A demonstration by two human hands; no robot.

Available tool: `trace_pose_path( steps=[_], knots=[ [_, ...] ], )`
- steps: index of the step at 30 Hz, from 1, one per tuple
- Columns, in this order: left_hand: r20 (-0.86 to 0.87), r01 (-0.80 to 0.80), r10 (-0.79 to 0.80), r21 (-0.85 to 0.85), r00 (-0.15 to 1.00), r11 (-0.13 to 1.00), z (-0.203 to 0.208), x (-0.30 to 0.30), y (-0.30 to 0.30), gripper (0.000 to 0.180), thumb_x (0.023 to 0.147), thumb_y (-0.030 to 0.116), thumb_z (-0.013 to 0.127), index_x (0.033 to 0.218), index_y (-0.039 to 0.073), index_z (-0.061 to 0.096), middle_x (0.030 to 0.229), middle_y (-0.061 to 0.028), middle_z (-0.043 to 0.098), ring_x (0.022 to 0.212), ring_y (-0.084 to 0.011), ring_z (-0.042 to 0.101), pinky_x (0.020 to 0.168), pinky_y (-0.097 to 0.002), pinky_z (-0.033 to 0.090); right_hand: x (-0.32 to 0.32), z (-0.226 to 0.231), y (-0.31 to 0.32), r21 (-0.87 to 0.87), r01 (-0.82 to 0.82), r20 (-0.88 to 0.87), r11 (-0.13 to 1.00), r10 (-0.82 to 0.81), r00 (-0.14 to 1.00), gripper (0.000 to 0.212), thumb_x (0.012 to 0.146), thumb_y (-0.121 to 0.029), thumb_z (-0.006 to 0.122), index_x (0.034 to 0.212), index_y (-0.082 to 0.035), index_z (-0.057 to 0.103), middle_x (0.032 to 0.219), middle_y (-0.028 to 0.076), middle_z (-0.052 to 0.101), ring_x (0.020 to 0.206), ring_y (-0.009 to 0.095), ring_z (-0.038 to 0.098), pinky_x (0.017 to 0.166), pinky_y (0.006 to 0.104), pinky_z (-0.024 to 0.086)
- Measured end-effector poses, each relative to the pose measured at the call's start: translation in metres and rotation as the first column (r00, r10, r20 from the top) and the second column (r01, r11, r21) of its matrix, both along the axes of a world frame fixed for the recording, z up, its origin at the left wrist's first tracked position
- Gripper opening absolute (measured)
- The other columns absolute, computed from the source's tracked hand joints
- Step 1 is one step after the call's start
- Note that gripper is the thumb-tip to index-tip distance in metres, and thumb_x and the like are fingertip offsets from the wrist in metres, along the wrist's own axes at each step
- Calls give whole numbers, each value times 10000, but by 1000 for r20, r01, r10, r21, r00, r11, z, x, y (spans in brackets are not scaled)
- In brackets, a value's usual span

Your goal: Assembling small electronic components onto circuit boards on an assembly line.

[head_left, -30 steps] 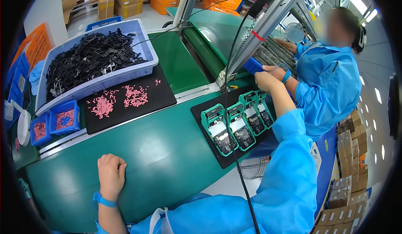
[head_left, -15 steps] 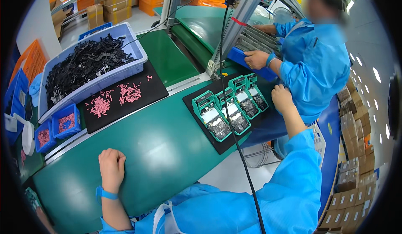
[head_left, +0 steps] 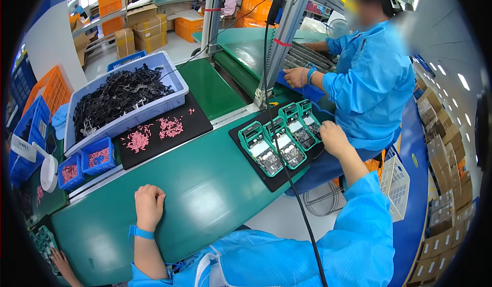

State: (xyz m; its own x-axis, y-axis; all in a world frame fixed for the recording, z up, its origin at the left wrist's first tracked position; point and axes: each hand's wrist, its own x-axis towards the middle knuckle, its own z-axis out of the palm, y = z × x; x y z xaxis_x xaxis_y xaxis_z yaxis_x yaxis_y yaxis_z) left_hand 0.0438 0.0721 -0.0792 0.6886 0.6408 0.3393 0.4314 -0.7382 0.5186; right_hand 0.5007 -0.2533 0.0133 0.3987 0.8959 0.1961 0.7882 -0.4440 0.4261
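Observation:
My left hand (head_left: 149, 206) rests on the green work surface (head_left: 189, 205), closed in a loose fist, with the thumb against the curled fingers and nothing showing in it. A blue wrist strap circles that wrist. My right hand (head_left: 335, 139) is closed, its fingers curled, beside the right end of a row of green-framed housings (head_left: 266, 148). No object shows in it; whether it touches the rightmost housing (head_left: 309, 119) I cannot tell. The housings hold dark electronic parts and lie on a black mat (head_left: 277, 183). A black cable (head_left: 302, 210) hangs across them.
A pale bin (head_left: 177, 100) of black plastic parts stands at the far left. Pink pieces (head_left: 137, 139) lie on another black mat, beside small blue boxes (head_left: 105, 142). A co-worker (head_left: 371, 82) handles a blue tray at right; another person's hand (head_left: 60, 261) shows lower left.
The view has shifted slightly. My right hand has come nearer to me and closer to the housings; my left hand stays on the surface. The co-worker has turned a little with the blue tray.

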Motion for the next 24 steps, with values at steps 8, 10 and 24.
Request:
trace_pose_path(
  steps=[8, 10, 24],
  knots=[
    [-5, 1, -1, 6, 1000, 1000, 1, 2, 4, 94, 726, 46, 671, 699, 67, 583, 727, -82, 570, 764, -285, 533, 722, -388, 390, -82, 0, 15, 383, -38, -377, 923, 193, 906, 85, 778, -12, 546, 852, -24, 508, 815, 179, 546, 799, 370, 558, 680, 441, 460],
    [-14, 11, -11, -8, 1000, 1000, 0, 3, 5, 95, 726, 49, 674, 702, 66, 584, 727, -84, 569, 763, -288, 531, 722, -391, 390, -109, 0, 22, 424, -22, -509, 906, 258, 821, 70, 793, -32, 557, 844, -18, 512, 803, 175, 551, 792, 379, 557, 695, 447, 455],
    [-16, 10, -9, 14, 1000, 1000, 0, 4, -1, 101, 715, 51, 678, 693, 53, 579, 713, -101, 566, 752, -301, 539, 702, -404, 410, -234, -74, 84, 465, -203, -838, 862, 502, 214, 100, 926, -122, 502, 920, -22, 491, 887, 162, 560, 862, 367, 561, 741, 441, 449]
  ],
)
